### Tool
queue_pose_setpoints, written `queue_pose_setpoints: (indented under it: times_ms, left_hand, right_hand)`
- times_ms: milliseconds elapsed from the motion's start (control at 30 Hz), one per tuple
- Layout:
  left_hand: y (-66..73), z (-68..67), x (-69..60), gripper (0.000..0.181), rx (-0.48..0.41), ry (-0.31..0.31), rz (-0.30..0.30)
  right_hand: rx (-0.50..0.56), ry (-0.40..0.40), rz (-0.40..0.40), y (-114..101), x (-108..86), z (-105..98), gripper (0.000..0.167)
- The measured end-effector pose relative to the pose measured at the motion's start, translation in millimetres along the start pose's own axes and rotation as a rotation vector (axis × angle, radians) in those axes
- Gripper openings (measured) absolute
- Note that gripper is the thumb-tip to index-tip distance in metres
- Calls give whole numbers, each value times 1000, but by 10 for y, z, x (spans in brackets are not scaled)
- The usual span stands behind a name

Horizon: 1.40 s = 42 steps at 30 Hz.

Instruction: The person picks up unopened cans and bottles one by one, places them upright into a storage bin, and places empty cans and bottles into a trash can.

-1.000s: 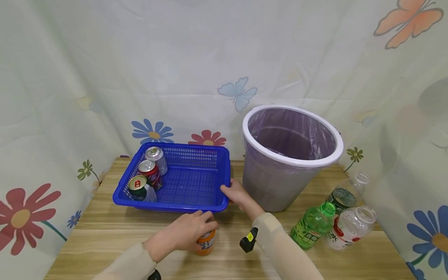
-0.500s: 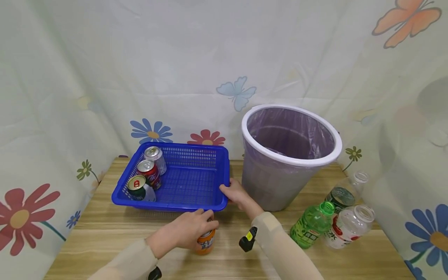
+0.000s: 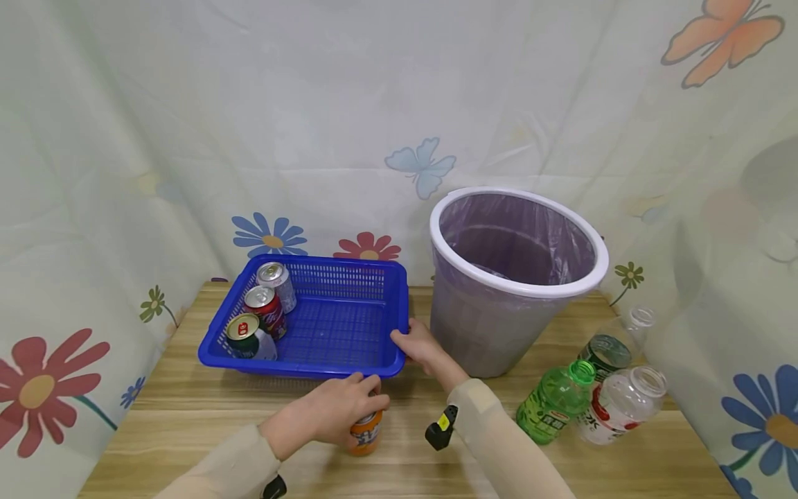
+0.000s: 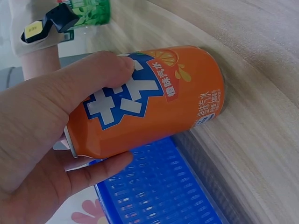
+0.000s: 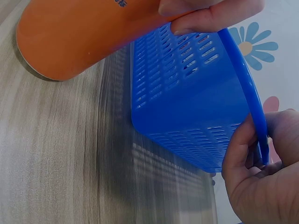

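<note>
An orange can point(image 3: 365, 435) stands on the table in front of the blue basket point(image 3: 349, 371). My left hand point(image 3: 337, 409) grips its upper part; in the left wrist view, thumb and fingers of the left hand point(image 4: 51, 121) lie on opposite sides of the can point(image 4: 154, 102). With thumb and curled fingers, my right hand point(image 3: 424, 346) pinches the basket's right rim, which the right wrist view shows as the right hand point(image 5: 266, 168) on the basket rim point(image 5: 247, 88). Inside the basket, along its left side, are a silver can point(image 3: 278, 284), a red can point(image 3: 267, 310) and a dark green can point(image 3: 251, 337).
A grey bin point(image 3: 486, 333) with a white rim and a clear liner stands right of the basket. Farther right on the wooden table point(image 3: 187, 443) are a green bottle point(image 3: 551, 409), a clear bottle with a red and white label point(image 3: 614, 410) and another clear bottle point(image 3: 611, 350). A patterned curtain point(image 3: 312, 111) hangs behind.
The head view has shifted very slightly. Both hands, the orange can and the basket show no clear movement.
</note>
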State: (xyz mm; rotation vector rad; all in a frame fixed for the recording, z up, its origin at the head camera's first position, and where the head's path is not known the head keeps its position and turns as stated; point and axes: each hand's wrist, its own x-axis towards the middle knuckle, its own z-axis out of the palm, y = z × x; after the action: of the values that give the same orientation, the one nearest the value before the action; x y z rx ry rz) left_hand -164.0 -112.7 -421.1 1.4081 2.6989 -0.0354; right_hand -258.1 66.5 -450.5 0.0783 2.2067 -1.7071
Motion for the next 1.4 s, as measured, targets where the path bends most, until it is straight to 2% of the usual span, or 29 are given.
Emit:
queue_pose_setpoints:
  times_ms: [300, 833, 1400]
  left_hand:
    - [-12, -24, 0, 59, 13, -29, 16]
    - [-27, -54, -67, 58, 39, 4, 35]
    - [-73, -123, -226, 61, 63, 15, 37]
  right_hand:
    - [-4, 12, -4, -1, -8, 14, 36]
    - [-3, 19, 9, 4, -11, 16, 35]
    - [-5, 36, -9, 5, -7, 23, 34]
